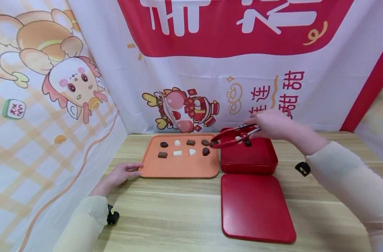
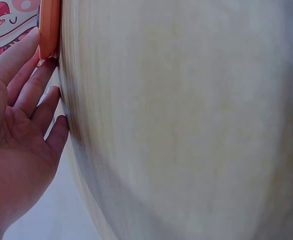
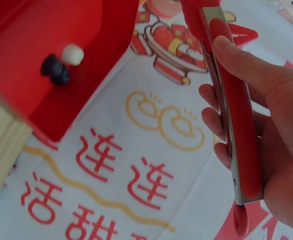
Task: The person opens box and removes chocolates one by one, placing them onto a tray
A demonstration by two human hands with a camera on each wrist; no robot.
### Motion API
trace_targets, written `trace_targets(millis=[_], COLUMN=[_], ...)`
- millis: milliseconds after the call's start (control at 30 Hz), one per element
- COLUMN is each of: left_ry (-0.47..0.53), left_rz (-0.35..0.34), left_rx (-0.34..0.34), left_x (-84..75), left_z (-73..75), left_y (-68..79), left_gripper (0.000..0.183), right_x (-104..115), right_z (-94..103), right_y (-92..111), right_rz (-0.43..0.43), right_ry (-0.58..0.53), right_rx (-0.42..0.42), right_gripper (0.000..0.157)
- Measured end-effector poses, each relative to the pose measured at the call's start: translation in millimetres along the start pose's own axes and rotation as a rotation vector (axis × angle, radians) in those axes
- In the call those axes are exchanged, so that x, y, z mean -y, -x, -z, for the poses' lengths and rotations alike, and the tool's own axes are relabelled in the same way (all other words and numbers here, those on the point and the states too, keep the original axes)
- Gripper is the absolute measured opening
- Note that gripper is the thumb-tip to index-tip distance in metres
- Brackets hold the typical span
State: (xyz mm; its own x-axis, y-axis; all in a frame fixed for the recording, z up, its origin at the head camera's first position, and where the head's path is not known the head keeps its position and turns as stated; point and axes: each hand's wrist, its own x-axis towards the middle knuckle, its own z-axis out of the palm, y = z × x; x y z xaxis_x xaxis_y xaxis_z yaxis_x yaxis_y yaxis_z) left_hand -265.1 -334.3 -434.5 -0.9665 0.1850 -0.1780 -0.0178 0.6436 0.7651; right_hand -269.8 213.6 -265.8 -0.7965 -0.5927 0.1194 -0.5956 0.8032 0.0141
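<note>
My right hand (image 1: 271, 124) grips red-handled tongs (image 3: 236, 115). Between the tong tips, over the right rim of the orange tray (image 1: 179, 170), is a dark brown chocolate (image 1: 214, 144). Two rows of brown and white chocolates (image 1: 190, 142) lie on that tray. At its left edge my left hand (image 1: 123, 174) pinches the rim lightly, thumb above and fingertips at the edge, the other fingers loosely extended. Beside the tray stands an open red box (image 1: 249, 167); a white chocolate (image 3: 73, 54) and dark ones (image 3: 55, 70) sit inside. The tong tips are out of the right wrist view.
A red lid (image 1: 256, 206) lies flat on the wooden table (image 1: 166, 213), in front of the box. Printed cloth (image 1: 179, 70) hangs close behind the tray and box, and more cloth (image 1: 93, 140) borders the left side.
</note>
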Motion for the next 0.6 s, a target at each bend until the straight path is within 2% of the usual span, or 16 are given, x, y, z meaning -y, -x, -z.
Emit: trace_targets(millis=[200,433,600], left_ry=[0.001,0.0,0.002], left_rz=[-0.004,0.003,0.009], left_rx=[0.003,0.008,0.004], left_x=[-1.2,-1.2,0.1], left_z=[-0.5,-0.2,-0.4], left_y=[0.5,0.9,0.0], left_gripper=[0.047,0.048,0.049], right_x=[13.7,29.1,41.5], right_z=[-12.3,-24.6,-35.5], right_y=[-12.3,-25.3,-33.8], right_rz=[0.036,0.041,0.093], right_ry=[0.01,-0.003,0.007], right_rx=[-0.002,0.017,-0.004], right_gripper=[0.052,0.053,0.05])
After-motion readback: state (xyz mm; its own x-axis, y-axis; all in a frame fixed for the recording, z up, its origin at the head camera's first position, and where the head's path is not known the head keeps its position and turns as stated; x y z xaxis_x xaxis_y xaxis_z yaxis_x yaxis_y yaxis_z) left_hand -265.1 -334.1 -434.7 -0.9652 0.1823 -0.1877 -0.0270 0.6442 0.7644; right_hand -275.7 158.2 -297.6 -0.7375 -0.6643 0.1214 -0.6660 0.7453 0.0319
